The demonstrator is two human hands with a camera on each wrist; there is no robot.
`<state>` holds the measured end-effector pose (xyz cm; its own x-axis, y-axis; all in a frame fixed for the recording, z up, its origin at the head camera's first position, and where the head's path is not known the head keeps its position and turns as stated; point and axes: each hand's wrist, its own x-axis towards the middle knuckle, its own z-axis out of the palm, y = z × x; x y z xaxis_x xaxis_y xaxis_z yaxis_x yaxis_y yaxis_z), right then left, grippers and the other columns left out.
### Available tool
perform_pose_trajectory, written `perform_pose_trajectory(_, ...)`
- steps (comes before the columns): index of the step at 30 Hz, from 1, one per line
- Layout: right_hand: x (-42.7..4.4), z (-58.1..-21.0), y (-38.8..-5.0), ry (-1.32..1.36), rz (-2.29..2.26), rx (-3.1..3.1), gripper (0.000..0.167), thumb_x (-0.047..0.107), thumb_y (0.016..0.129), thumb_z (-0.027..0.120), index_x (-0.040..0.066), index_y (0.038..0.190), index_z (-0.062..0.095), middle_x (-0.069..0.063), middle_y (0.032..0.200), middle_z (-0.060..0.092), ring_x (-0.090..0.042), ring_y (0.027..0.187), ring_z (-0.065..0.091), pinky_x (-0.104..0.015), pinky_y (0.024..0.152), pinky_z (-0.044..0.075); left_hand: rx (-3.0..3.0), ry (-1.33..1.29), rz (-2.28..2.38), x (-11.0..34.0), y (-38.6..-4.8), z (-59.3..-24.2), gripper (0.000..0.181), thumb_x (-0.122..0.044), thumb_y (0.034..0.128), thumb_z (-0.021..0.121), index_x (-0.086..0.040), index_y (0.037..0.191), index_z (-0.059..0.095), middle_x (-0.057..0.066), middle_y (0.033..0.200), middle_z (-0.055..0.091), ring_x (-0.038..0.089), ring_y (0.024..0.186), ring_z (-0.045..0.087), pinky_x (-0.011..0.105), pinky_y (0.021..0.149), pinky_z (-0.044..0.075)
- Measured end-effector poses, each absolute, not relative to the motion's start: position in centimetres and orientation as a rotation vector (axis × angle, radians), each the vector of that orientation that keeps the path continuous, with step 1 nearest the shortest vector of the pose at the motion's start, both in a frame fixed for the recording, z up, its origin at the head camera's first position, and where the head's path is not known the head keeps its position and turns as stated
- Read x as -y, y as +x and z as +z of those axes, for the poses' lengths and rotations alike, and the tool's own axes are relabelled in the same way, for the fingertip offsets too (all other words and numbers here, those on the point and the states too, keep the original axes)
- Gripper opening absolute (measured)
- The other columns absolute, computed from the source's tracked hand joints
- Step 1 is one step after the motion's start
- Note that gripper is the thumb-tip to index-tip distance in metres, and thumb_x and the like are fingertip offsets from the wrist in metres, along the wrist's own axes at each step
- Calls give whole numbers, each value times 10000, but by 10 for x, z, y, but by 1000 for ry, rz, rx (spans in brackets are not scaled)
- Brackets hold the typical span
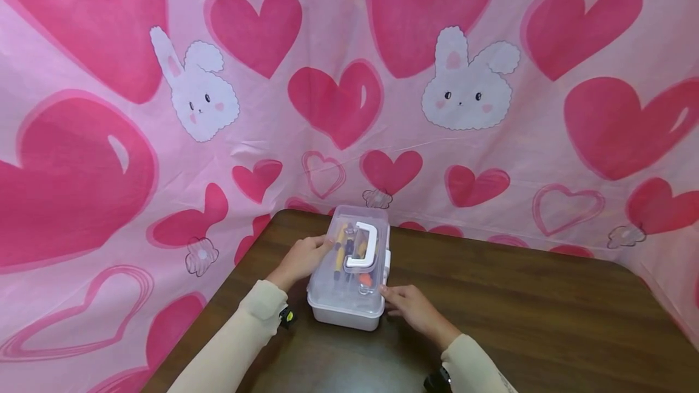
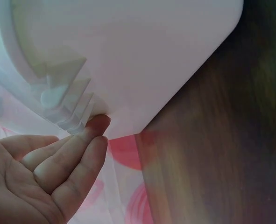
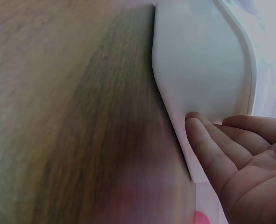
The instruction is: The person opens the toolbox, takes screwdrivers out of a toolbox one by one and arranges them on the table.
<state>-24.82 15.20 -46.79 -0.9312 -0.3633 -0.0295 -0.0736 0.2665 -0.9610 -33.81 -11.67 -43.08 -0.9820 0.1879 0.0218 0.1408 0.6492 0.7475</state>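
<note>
A storage box (image 1: 349, 315) with a see-through lid and a white base sits on the table, slightly turned. Its white carry handle (image 1: 371, 246) lies on top of the lid, which looks closed. Through the lid I make out yellow and dark slim items and an orange-red one, too blurred to name. My left hand (image 1: 303, 259) touches the box's left side, its fingers slightly bent near hinge-like ridges (image 2: 70, 93) in the left wrist view. My right hand (image 1: 414, 308) is at the near right side, with fairly straight fingers (image 3: 203, 140) against the white wall.
The dark wooden table (image 1: 519, 308) stretches widely to the right of the box. Behind it and along the left hangs a pink cloth (image 1: 338, 29) with hearts and rabbits. A white latch (image 1: 387, 262) is on the box's right side.
</note>
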Motion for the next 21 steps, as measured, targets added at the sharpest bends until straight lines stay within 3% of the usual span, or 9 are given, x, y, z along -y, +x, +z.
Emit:
perform_pose_trajectory(14, -167, -467, -235, -432, -1706, -2321, 540, 370, 1010, 518, -123, 1210, 617, -213, 1171, 645, -316, 1018, 656, -444, 836, 535, -2834, 372, 1215, 105, -328, -430, 544, -483, 988, 492, -130, 1399, 549, 87, 1305, 599, 255, 1151, 578, 504, 961, 448)
perform_pose_trajectory(21, -173, -471, -229, -447, -1718, -2334, 491, 307, 1022, 512, -120, 1249, 591, -219, 1227, 617, -330, 1116, 601, -452, 892, 504, -2799, 376, 1209, 101, -321, -429, 552, -501, 981, 494, -157, 1412, 538, 73, 1320, 590, 269, 1171, 570, 517, 956, 450)
